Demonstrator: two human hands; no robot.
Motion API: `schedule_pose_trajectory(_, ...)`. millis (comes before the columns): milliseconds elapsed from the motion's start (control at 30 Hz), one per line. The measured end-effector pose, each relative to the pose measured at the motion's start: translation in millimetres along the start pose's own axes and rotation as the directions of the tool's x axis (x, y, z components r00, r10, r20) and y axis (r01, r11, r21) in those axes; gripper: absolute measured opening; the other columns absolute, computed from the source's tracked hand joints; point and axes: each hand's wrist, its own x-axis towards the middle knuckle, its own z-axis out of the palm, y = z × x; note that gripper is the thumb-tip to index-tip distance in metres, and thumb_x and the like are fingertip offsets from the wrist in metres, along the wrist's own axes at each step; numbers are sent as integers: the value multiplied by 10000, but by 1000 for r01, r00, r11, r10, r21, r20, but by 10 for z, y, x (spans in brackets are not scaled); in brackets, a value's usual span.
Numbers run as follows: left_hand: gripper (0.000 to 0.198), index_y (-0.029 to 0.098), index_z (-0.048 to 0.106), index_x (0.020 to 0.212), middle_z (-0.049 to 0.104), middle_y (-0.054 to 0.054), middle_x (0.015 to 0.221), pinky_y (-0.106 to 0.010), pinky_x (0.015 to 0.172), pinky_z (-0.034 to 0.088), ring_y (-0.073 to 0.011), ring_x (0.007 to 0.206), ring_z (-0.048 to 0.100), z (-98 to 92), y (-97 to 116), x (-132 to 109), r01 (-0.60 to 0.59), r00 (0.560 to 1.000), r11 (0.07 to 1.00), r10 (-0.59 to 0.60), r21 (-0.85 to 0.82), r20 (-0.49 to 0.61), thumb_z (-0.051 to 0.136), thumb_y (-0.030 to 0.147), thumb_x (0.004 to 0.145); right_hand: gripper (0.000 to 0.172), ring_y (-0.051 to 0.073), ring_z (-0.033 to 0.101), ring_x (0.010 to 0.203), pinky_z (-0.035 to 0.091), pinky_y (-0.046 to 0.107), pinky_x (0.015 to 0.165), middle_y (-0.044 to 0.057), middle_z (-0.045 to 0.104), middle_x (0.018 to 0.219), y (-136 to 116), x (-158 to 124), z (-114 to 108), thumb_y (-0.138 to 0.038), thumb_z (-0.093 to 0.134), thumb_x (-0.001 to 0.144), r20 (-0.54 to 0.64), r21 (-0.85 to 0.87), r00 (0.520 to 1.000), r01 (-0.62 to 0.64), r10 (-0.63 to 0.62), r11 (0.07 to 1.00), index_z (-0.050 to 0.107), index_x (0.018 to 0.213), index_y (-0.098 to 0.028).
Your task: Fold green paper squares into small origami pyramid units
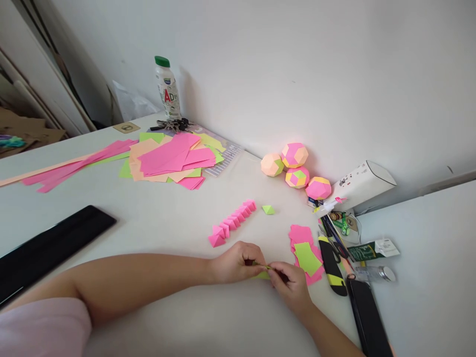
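Observation:
Both hands meet over the near part of the table, pinching a small piece of green paper (263, 275) between them. My left hand (241, 262) is closed on its left side, and my right hand (292, 285) is closed on its right; the fingers cover most of the paper. Beyond my left hand runs a slanting row of folded pink paper pieces (232, 222), with one folded green piece (268, 209) to the right of it. Beside my right hand lie several flat pink slips (300, 234) with a green slip (308, 258) on top.
Paper balls (295, 155) rest against the wall near a white box (362, 186). A utility knife (332, 265), a tube (374, 249) and a phone (368, 315) line the right side. Farther back are loose paper sheets (167, 156), keys (173, 125) and a bottle (167, 89). A black slab (55, 248) lies left.

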Motion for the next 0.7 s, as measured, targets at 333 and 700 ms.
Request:
schedule_pose_trajectory(333, 187, 113, 623, 671, 502, 20, 548, -169, 445, 325, -59, 483, 412, 0, 64, -30, 92, 993, 996, -93, 17, 72, 537, 221, 797, 211, 102, 324, 464, 272, 231, 447, -45, 360, 528, -83, -19, -9, -210, 451, 851, 88, -55, 994, 65, -60, 996, 486, 646, -180)
schedule_pose_trajectory(700, 177, 130, 539, 618, 432, 43, 539, -172, 439, 293, -58, 481, 362, -16, 103, -7, 92, 991, 994, -97, 54, 96, 515, 185, 785, 287, 108, 370, 466, 302, 223, 451, -34, 410, 511, -54, -13, -53, -280, 414, 892, 120, 63, 992, -45, 37, 997, 452, 623, -187)
